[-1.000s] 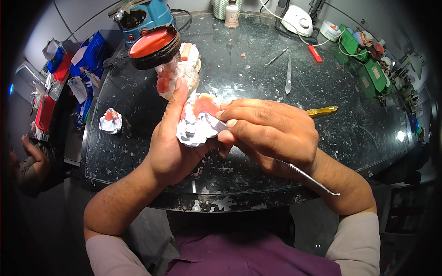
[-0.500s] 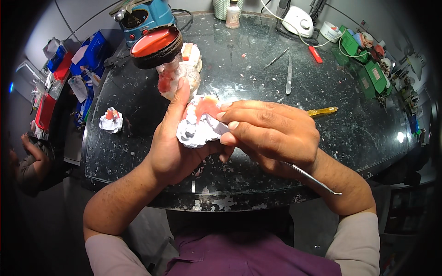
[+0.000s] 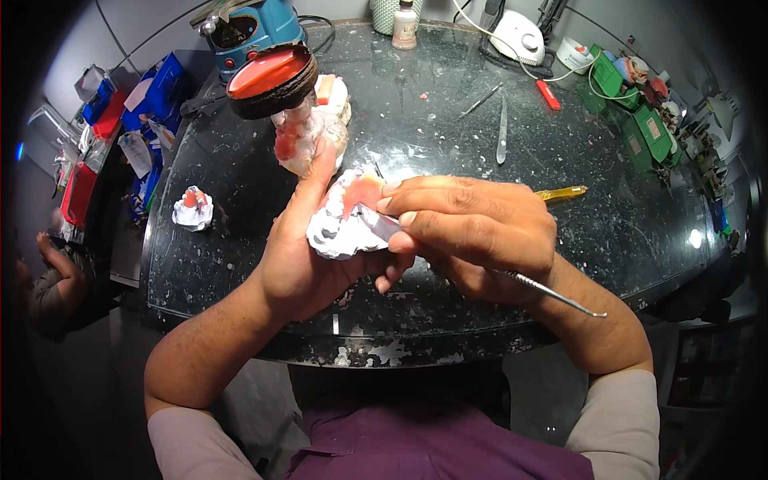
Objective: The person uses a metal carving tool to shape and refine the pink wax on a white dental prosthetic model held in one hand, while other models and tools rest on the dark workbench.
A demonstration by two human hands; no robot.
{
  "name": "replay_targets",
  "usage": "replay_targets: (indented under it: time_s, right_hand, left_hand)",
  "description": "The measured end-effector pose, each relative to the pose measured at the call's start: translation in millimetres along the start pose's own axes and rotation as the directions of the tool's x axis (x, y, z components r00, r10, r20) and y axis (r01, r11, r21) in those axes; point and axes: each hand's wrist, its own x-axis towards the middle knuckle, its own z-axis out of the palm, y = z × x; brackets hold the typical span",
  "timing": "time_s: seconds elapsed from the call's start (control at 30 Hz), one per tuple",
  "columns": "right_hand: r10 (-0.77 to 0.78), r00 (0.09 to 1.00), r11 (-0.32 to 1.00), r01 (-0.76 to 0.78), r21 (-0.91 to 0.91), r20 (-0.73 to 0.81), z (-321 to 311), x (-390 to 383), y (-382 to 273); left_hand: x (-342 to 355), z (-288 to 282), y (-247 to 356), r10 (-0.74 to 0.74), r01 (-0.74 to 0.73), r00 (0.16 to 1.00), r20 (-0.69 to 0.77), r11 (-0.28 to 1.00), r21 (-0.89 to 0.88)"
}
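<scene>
My left hand is wrapped round a white plaster dental model, its thumb up along the far left side. Pink wax covers the model's upper inner surface. In my right hand is a thin metal dental carver, whose hooked rear end sticks out below the wrist. Its working tip is hidden by the fingers, which press at the right edge of the wax and plaster. A smaller plaster model with pink wax on it lies to the left on the black table.
Just beyond my left hand, a round dish of red wax sits on a wax-smeared plaster stand. A blue machine, a small bottle, a metal spatula, a yellow-handled tool and green boxes stand or lie further out.
The carver's rear end has swung a little to the right and up as my right hand shifted slightly. The plaster model has tilted a little in my left hand.
</scene>
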Motion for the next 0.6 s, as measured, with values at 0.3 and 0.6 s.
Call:
replay_targets:
  time_s: [0.3, 0.6]
  right_hand:
    - [0.084, 0.995, 0.996, -0.083, 0.013, -0.062, 5.2, -1.5, -2.5]
    - [0.093, 0.994, 0.993, -0.089, 0.074, -0.049, 4.3, -0.7, -2.1]
  left_hand:
    - [0.9, -2.1, -1.2, -0.043, 0.044, 0.999, 0.032, 0.999, -0.03]
    - [0.4, 0.5, 1.8, -0.098, 0.1, 0.994, 0.047, 0.994, -0.043]
